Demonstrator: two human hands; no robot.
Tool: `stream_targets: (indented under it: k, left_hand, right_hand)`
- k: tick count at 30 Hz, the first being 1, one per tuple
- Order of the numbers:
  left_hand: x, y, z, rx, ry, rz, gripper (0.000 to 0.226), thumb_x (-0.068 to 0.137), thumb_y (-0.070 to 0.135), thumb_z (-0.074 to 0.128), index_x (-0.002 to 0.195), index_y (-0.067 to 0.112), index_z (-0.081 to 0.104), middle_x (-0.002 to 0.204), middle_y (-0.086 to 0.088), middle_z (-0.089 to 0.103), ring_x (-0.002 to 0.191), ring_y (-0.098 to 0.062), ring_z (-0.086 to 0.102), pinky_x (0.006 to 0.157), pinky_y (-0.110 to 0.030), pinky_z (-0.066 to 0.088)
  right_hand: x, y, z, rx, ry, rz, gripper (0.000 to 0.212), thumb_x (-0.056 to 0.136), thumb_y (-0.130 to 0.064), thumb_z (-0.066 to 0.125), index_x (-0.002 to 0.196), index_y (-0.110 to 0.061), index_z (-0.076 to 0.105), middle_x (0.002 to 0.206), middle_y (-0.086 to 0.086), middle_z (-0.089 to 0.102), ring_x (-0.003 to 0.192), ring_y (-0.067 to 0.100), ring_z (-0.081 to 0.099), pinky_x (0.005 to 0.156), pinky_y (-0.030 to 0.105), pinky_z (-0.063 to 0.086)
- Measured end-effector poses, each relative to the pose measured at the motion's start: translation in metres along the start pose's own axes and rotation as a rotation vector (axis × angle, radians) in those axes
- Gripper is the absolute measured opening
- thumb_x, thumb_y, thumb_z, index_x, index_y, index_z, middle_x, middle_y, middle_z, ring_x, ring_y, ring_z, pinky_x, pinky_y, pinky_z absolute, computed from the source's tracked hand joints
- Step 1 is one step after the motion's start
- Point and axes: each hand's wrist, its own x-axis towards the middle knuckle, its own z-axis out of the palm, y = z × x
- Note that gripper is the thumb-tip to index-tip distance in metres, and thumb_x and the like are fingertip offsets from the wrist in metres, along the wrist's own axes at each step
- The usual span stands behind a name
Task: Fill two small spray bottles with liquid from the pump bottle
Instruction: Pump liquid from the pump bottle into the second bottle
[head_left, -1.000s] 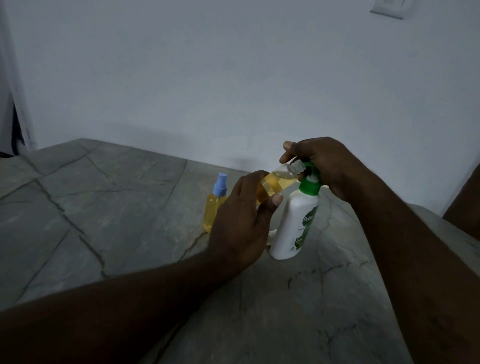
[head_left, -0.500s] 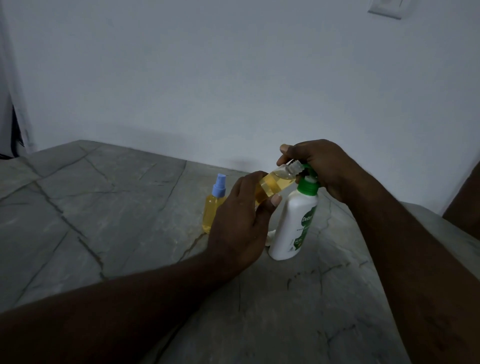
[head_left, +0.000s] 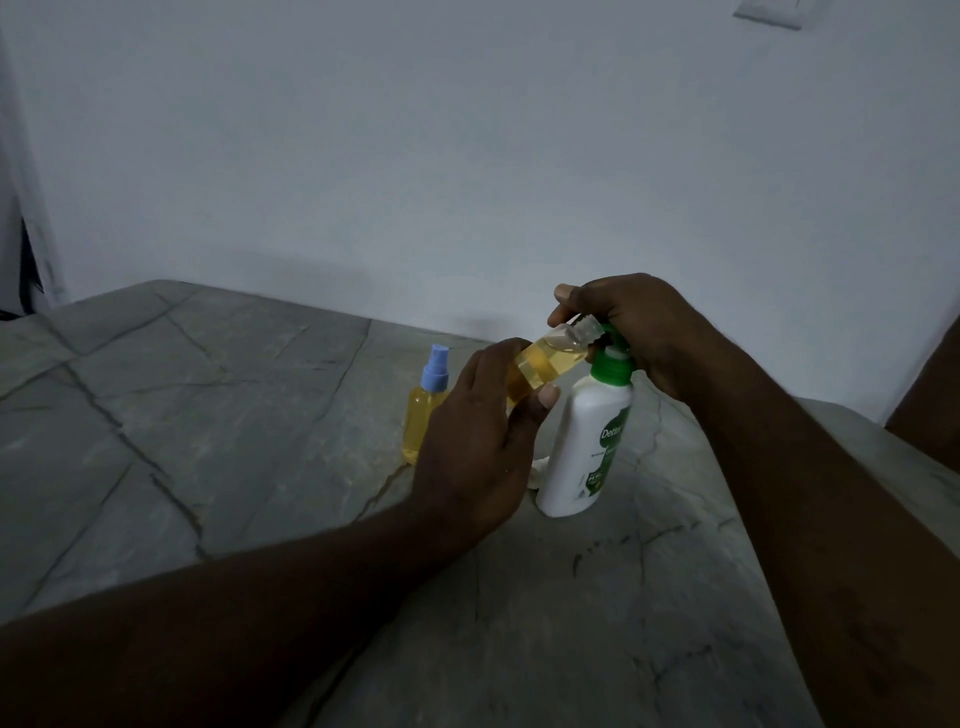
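Farthest left on my feed, the capped spray bottle (head_left: 423, 415), blue-topped and full of yellow liquid, stands upright on the grey stone table (head_left: 208, 415), at nine o'clock from the pump bottle. Next I see the left hand (head_left: 478, 452) gripping the open spray bottle (head_left: 545, 364) between fingers and thumb. It is tilted, partly filled with yellow liquid, and its neck points toward two o'clock, up against the pump's spout. The white pump bottle (head_left: 587, 447) stands upright just beside that hand. At its twelve o'clock the right hand (head_left: 634, 327) is curled over the green pump head.
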Motion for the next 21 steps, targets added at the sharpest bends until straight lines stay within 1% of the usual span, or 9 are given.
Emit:
stream_targets:
  k: [2,4,7,9,14,16,18,19,21]
  left_hand:
    - [-0.0001,0.0007,0.0000,-0.001,0.000,0.001,0.041,0.103,0.046,0.044,0.132,0.019,0.051,0.114,0.005,0.061,0.095,-0.009,0.059,0.075,-0.034,0.055]
    - [-0.0003,0.0019,-0.0004,-0.007,0.001,-0.003,0.041,0.103,0.046,0.045,0.133,0.018,0.051,0.115,0.005,0.061,0.095,-0.009,0.059,0.075,-0.033,0.055]
    - [-0.0006,0.0027,-0.0011,0.000,-0.002,0.001,0.041,0.103,0.045,0.045,0.133,0.018,0.051,0.116,0.005,0.061,0.094,-0.009,0.058,0.074,-0.032,0.054]
    - [-0.0004,0.0028,-0.0017,0.006,-0.002,0.003,0.042,0.103,0.045,0.045,0.133,0.017,0.051,0.115,0.005,0.060,0.093,-0.008,0.058,0.074,-0.034,0.054]
    - [0.0002,0.0010,-0.0007,0.007,-0.002,0.007,0.040,0.103,0.045,0.045,0.132,0.019,0.051,0.114,0.006,0.060,0.093,-0.008,0.058,0.075,-0.036,0.054]
    - [0.0005,0.0006,-0.0001,0.007,0.001,0.012,0.039,0.103,0.044,0.047,0.132,0.018,0.051,0.113,0.006,0.060,0.091,-0.007,0.057,0.073,-0.034,0.053]
    - [0.0005,0.0015,-0.0003,0.003,0.000,0.010,0.041,0.103,0.045,0.045,0.131,0.017,0.052,0.113,0.004,0.061,0.092,-0.008,0.058,0.073,-0.033,0.054]
    - [0.0006,0.0017,-0.0005,0.004,-0.001,0.010,0.042,0.102,0.046,0.045,0.131,0.016,0.052,0.114,0.004,0.061,0.093,-0.009,0.058,0.074,-0.033,0.054]
    - [0.0005,0.0019,-0.0007,-0.003,0.001,0.012,0.041,0.103,0.046,0.045,0.132,0.017,0.051,0.115,0.004,0.061,0.094,-0.009,0.059,0.075,-0.033,0.055]
  right_hand:
    - [0.0009,0.0000,-0.0026,0.022,0.009,0.000,0.025,0.088,-0.021,0.062,0.071,-0.016,0.080,0.108,-0.016,0.075,0.087,0.027,0.067,0.076,0.039,0.049]
    - [0.0021,-0.0001,-0.0043,0.031,0.016,0.002,0.025,0.088,-0.020,0.061,0.072,-0.016,0.079,0.108,-0.017,0.075,0.085,0.026,0.066,0.075,0.039,0.048]
    - [0.0012,0.0005,-0.0031,0.004,-0.014,0.018,0.023,0.088,-0.027,0.064,0.074,-0.017,0.081,0.106,-0.009,0.076,0.100,0.030,0.069,0.081,0.041,0.050]
    - [0.0000,0.0012,-0.0007,0.023,-0.026,0.048,0.024,0.089,-0.026,0.065,0.074,-0.015,0.080,0.107,-0.006,0.076,0.102,0.029,0.069,0.079,0.040,0.049]
    - [-0.0007,0.0006,0.0015,0.029,-0.012,0.037,0.023,0.088,-0.021,0.063,0.073,-0.015,0.080,0.107,-0.016,0.075,0.111,0.032,0.068,0.079,0.038,0.050]
    - [0.0000,-0.0002,-0.0003,0.026,-0.001,0.030,0.020,0.081,-0.029,0.066,0.075,-0.017,0.081,0.109,-0.014,0.075,0.112,0.033,0.068,0.082,0.041,0.053]
    - [-0.0003,-0.0016,-0.0027,0.026,0.016,0.024,0.025,0.070,-0.038,0.065,0.076,-0.019,0.081,0.113,-0.005,0.074,0.113,0.034,0.067,0.084,0.044,0.054]
    - [-0.0005,-0.0023,-0.0036,0.029,0.021,0.019,0.027,0.069,-0.039,0.065,0.076,-0.019,0.081,0.114,-0.002,0.074,0.112,0.035,0.067,0.082,0.043,0.053]
    - [0.0002,-0.0016,-0.0046,0.045,0.009,0.015,0.022,0.073,-0.034,0.066,0.077,-0.018,0.081,0.110,-0.011,0.076,0.108,0.035,0.069,0.079,0.041,0.050]
